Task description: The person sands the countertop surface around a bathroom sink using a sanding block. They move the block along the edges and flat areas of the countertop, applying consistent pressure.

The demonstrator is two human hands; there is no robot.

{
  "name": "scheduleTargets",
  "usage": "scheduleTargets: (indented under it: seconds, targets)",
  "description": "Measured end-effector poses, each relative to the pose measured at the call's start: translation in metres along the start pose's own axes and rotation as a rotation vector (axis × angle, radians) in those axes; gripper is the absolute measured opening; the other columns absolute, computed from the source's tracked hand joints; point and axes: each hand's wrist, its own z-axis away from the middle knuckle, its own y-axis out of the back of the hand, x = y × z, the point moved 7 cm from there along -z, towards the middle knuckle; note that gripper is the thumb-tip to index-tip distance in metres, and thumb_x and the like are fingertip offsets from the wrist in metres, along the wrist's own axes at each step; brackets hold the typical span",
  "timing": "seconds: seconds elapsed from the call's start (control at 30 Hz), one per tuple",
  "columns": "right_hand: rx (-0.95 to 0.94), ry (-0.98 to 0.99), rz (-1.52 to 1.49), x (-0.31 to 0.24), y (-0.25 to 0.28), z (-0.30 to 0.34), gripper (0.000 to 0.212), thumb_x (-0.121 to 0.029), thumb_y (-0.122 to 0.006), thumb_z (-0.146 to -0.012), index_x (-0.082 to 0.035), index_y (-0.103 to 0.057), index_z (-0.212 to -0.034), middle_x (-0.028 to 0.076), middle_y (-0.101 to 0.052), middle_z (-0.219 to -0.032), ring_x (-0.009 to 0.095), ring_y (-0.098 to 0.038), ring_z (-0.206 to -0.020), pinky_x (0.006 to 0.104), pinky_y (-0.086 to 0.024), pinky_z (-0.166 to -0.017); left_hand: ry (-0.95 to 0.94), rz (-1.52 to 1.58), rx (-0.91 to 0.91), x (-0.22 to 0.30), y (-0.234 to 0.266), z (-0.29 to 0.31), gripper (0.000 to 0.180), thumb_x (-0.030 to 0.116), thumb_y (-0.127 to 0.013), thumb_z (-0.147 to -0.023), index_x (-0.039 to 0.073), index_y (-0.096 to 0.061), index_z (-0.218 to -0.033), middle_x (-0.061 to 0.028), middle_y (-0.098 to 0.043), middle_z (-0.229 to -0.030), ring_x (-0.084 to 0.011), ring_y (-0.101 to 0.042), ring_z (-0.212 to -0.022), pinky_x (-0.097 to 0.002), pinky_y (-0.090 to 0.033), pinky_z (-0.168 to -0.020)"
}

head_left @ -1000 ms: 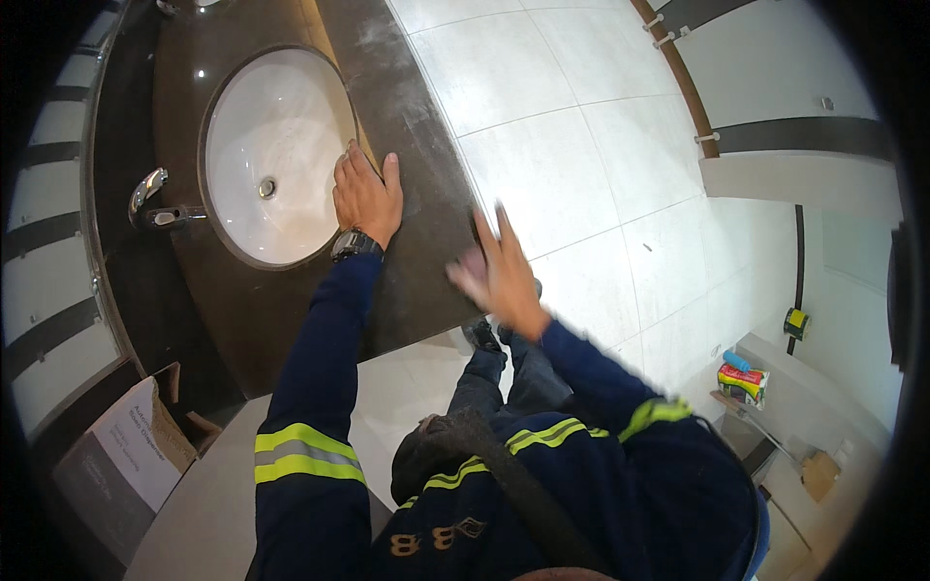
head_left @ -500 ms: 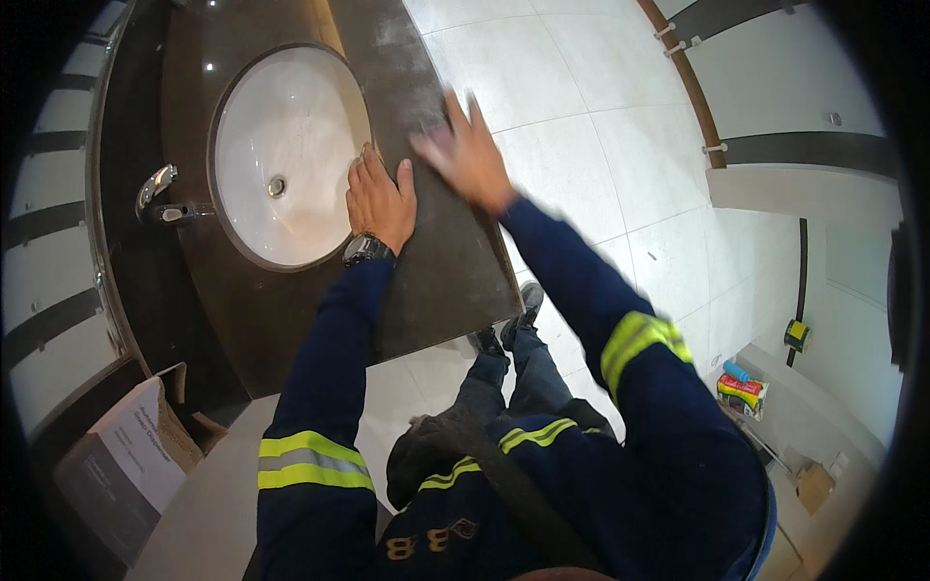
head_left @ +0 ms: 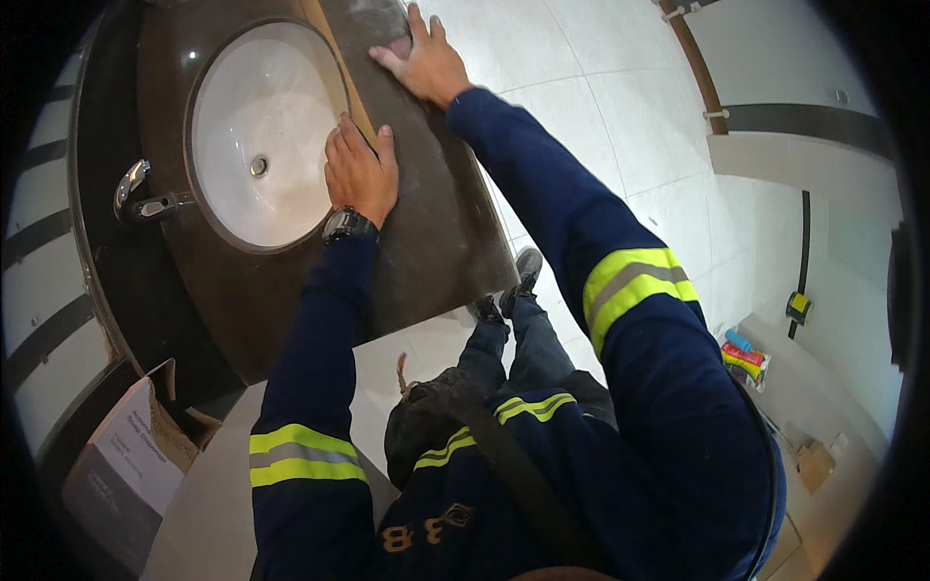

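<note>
Resting left hand point(head_left: 365, 174) on countertop point(head_left: 431, 232), lettered carton point(head_left: 133, 460)

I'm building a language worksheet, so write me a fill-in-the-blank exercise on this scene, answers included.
1. The hand resting nearer the basin is the person's ____ one.
2. Strapped just behind that hand is a ____.
3. The countertop is dark, but the inside of the basin is ____.

Missing words: left; watch; white.

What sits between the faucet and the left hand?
In the head view, the white oval sink, with its round drain, lies between the chrome faucet and the left hand.
</note>
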Motion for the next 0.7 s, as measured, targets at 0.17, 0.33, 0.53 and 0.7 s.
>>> scheduleTargets:
  seconds: [0.17, 0.33, 0.53, 0.7]
  targets:
    - [-0.140, -0.078, -0.084, 0.028, 0.039, 0.243, 0.101, -0.045, -0.075, -0.097, 0.005, -0.022, -0.166, 0.040, -0.036, -0.161, 0.050, -0.035, -0.154, 0.0485, -0.037, -0.123, 0.048, -0.018, -0.040, -0.009, 0.002, 0.002, 0.074, 0.047, -0.051, -0.109, -0.008, -0.038, -0.156, -0.0275, -0.053, -0.150, -0.0414, -0.043, -0.146, -0.0528, -0.038, -0.118]
    - [-0.195, -0.215, -0.107, 0.024, 0.053, 0.285, 0.098, -0.040, -0.078, -0.095, 0.004, -0.025, -0.166, 0.039, -0.032, -0.164, 0.051, -0.040, -0.151, 0.0472, -0.039, -0.122, 0.056, -0.033, -0.054, -0.008, 0.005, 0.006, 0.074, 0.048, -0.051, -0.108, -0.008, -0.039, -0.155, -0.0278, -0.054, -0.149, -0.0418, -0.044, -0.145, -0.0532, -0.039, -0.117]
    - [0.096, 0.032, 0.037, 0.017, 0.004, 0.008, 0.109, -0.068, -0.066, -0.095, 0.007, -0.026, -0.163, 0.040, -0.051, -0.148, 0.050, -0.057, -0.133, 0.0501, -0.049, -0.112, -0.050, 0.017, -0.004, 0.011, -0.003, 0.000, 0.073, 0.046, -0.052, -0.108, -0.010, -0.041, -0.152, -0.0295, -0.057, -0.144, -0.0445, -0.049, -0.140, -0.0531, -0.041, -0.115]
    - [-0.044, -0.058, -0.357, 0.037, 0.002, 0.122, 0.110, -0.053, -0.077, -0.095, 0.005, -0.018, -0.167, 0.031, -0.068, -0.131, 0.036, -0.069, -0.119, 0.0438, -0.053, -0.105, -0.027, -0.022, 0.000, -0.010, 0.001, 0.002, 0.072, 0.044, -0.052, -0.108, -0.012, -0.041, -0.152, -0.0305, -0.057, -0.144, -0.0450, -0.049, -0.139, -0.0526, -0.041, -0.114]
